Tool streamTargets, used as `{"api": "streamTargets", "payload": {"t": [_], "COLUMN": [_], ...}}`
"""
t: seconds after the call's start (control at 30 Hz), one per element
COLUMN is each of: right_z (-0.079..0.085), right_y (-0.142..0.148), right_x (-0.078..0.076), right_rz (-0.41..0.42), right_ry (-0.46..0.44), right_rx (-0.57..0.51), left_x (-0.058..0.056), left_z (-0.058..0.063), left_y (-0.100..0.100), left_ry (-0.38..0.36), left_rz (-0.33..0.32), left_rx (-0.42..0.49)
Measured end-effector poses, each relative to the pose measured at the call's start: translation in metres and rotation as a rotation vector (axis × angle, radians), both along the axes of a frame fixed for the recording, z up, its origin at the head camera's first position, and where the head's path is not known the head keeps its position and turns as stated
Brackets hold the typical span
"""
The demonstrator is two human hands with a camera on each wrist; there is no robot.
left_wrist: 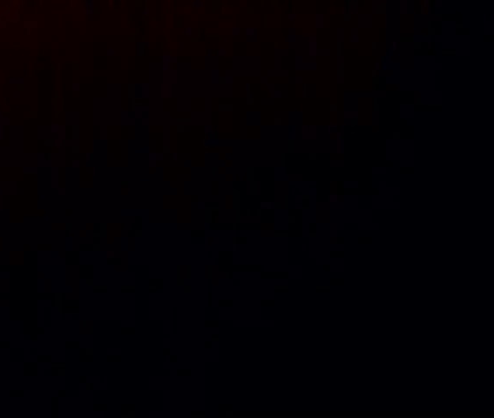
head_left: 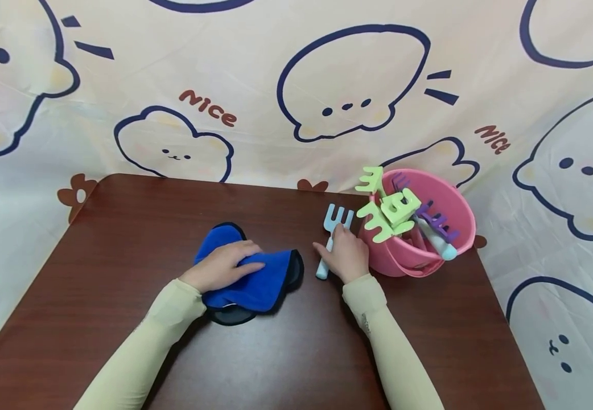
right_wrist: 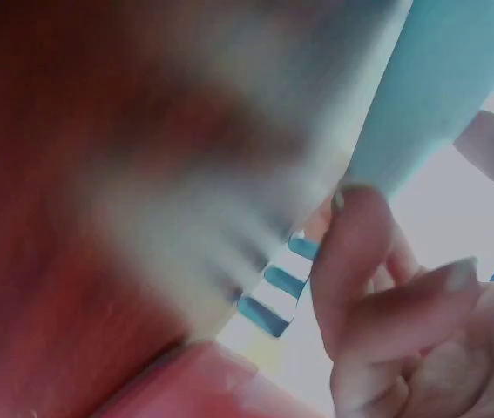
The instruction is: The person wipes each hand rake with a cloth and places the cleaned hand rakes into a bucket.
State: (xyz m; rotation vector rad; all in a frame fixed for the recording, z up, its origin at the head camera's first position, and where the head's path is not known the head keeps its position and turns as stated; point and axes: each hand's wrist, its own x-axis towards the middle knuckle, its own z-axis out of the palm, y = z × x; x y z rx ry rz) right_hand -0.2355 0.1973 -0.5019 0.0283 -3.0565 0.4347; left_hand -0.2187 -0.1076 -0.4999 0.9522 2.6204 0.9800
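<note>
A blue cloth with black edging [head_left: 271, 279] lies folded on the brown table. The left hand [head_left: 219, 265] rests on top of it, thumb apart from the other fingers; the left wrist view is nearly black. To the right, a light blue toy fork [head_left: 336, 214] lies on the table, prongs pointing away. Over its neck and handle is the right hand [head_left: 348, 253], the index finger at the neck and the thumb spread to the left. In the right wrist view, bent fingers [right_wrist: 360, 261] overlap the fork's neck near its prongs [right_wrist: 283, 281], with the thumb apart.
A pink bucket [head_left: 462, 213] stands just right of the right hand. Green toy rakes [head_left: 375, 222], purple toy forks [head_left: 437, 219] and a light blue handle [head_left: 437, 239] stick out over its rim. Behind the table hangs a cartoon-printed curtain [head_left: 255, 154].
</note>
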Motion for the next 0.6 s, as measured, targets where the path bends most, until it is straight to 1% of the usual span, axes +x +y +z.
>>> {"api": "streamTargets", "payload": {"t": [0.07, 0.1, 0.17, 0.2, 0.27, 0.33, 0.4, 0.43, 0.5, 0.53, 0.6], "right_z": [0.001, 0.001, 0.0, 0.0, 0.0, 0.0, 0.003, 0.004, 0.01, 0.012, 0.017], "right_y": [-0.002, -0.003, -0.003, -0.004, -0.003, -0.002, -0.003, -0.004, -0.009, -0.012, -0.02], "right_x": [0.002, 0.003, 0.002, 0.001, 0.001, 0.001, 0.003, 0.005, 0.011, 0.014, 0.022], "right_rz": [0.0, -0.005, -0.026, -0.031, -0.029, -0.011, 0.029, 0.048, 0.09, 0.119, 0.184], "right_ry": [-0.028, -0.035, -0.036, -0.028, -0.016, 0.011, 0.052, 0.079, 0.153, 0.195, 0.262], "right_rx": [0.014, 0.001, -0.067, -0.114, -0.203, -0.289, -0.359, -0.393, -0.47, -0.507, -0.58], "left_x": [-0.001, -0.002, -0.003, -0.003, -0.002, -0.001, 0.002, 0.003, 0.005, 0.007, 0.011], "left_z": [0.002, 0.003, 0.007, 0.009, 0.013, 0.017, 0.021, 0.022, 0.025, 0.025, 0.025], "left_y": [0.0, 0.0, -0.002, -0.003, -0.004, -0.007, -0.009, -0.009, -0.006, -0.004, 0.002], "left_ry": [0.07, 0.09, 0.079, 0.043, -0.098, -0.286, -0.477, -0.558, -0.678, -0.721, -0.771], "left_rz": [0.062, 0.099, 0.178, 0.218, 0.271, 0.294, 0.289, 0.273, 0.233, 0.205, 0.163], "left_rx": [0.051, 0.091, 0.21, 0.281, 0.466, 0.66, 0.834, 0.911, 1.034, 1.087, 1.164]}}
